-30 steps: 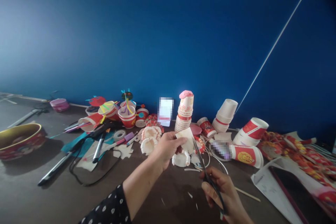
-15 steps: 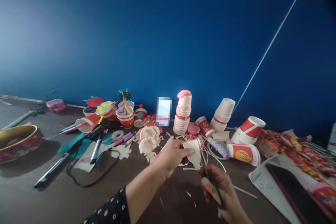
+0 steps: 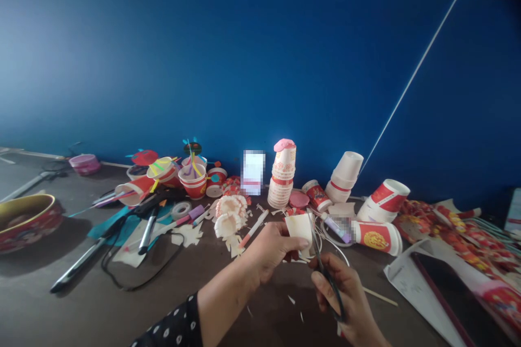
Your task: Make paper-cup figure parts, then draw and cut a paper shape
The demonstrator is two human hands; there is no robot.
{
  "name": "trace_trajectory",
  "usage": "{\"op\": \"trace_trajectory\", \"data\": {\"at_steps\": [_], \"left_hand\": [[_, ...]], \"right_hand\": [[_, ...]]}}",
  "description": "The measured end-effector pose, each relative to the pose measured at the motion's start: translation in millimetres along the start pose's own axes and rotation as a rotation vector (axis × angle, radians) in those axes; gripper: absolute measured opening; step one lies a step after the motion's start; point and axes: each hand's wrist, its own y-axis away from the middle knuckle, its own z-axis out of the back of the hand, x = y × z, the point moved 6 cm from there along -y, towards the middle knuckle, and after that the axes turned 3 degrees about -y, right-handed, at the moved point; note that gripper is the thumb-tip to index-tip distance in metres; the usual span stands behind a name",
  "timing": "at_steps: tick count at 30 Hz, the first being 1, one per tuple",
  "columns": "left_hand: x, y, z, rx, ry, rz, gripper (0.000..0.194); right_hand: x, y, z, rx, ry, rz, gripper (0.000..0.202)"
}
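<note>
Handling-wise, the cream-white flat paper piece [image 3: 299, 227] should be nearly weightless: thin card, probably cup stock, stiff enough to stand unsupported from a pinch but easy to crease or tear. Slip risk looks low on a dry matte face. Best hold is the left or near margin, thumb flat on top, fingertips under, clear of the right edge where the blades run.

Location: up off the dark bench [image 3: 163, 303], mid-scene, on the near side of the tall paper cup stack [image 3: 280, 190].

Left hand [image 3: 277, 255]: closed in a pinch on the paper's near left part, thumb across the front. Right hand [image 3: 337, 282]: fingers curled round the handles of the black-handled metal scissors [image 3: 320, 261], blades pointing far along the paper's right edge. Can't tell how wide the blades gape, or whether card sits between them. Scissors look rigid, light to moderate; hold at the loops only.

Delta vs a second ago: left hand and paper sit nearer and further right, paper squarer to the view, scissors steeper. Right hand about the same. The slim white tube with an orange-red end [image 3: 255, 226], hidden behind the left hand then, shows now. Thin white slivers [image 3: 291, 300] on the bench: unchanged. View drifts slightly.
</note>
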Motion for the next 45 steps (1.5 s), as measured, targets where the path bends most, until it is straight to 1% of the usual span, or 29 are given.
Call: {"op": "trace_trajectory", "data": {"at_steps": [6, 9, 12, 16, 22, 26, 32, 38, 42, 45], "left_hand": [[1.5, -0.8, -0.4, 0.024, 0.064, 0.018, 0.016], [-0.5, 0.7, -2.7, 0.04, 0.13, 0.042, 0.019], [-3.7, 2.0, -2.4, 0.019, 0.177, 0.055, 0.019], [-3.4, 0.6, 1.8, -0.023, 0.175, 0.047, 0.014], [-0.1, -0.3, 2.7, -0.026, 0.184, 0.051, 0.012], [-0.6, 1.2, -0.4, -0.021, 0.212, 0.076, 0.013], [0.4, 1.3, -2.7, -0.003, 0.18, 0.088, 0.013], [1.3, 0.2, 0.6, -0.012, 0.223, 0.085, 0.016], [0.5, -1.2, 4.0, -0.031, 0.223, 0.068, 0.021], [1.7, -2.2, 5.8, -0.036, 0.224, 0.072, 0.021]], "right_hand": [[2.0, -0.1, 0.1, -0.019, 0.003, -0.002, 0.034], [3.7, -0.4, 0.3, -0.015, 0.029, 0.004, 0.034], [3.6, -0.2, 1.5, -0.03, 0.033, -0.003, 0.036], [3.4, 1.3, 1.5, -0.04, 0.025, -0.003, 0.036], [3.4, 3.5, 1.3, -0.078, 0.008, -0.003, 0.035], [2.6, 3.0, 1.0, -0.087, -0.021, 0.008, 0.035], [2.2, 3.4, 0.8, -0.079, -0.044, 0.014, 0.035], [4.5, 4.3, 0.6, -0.084, -0.044, 0.024, 0.035], [2.7, 3.4, 1.3, -0.083, -0.043, 0.016, 0.036], [0.0, 3.0, 1.5, -0.075, -0.059, 0.008, 0.037]]}}
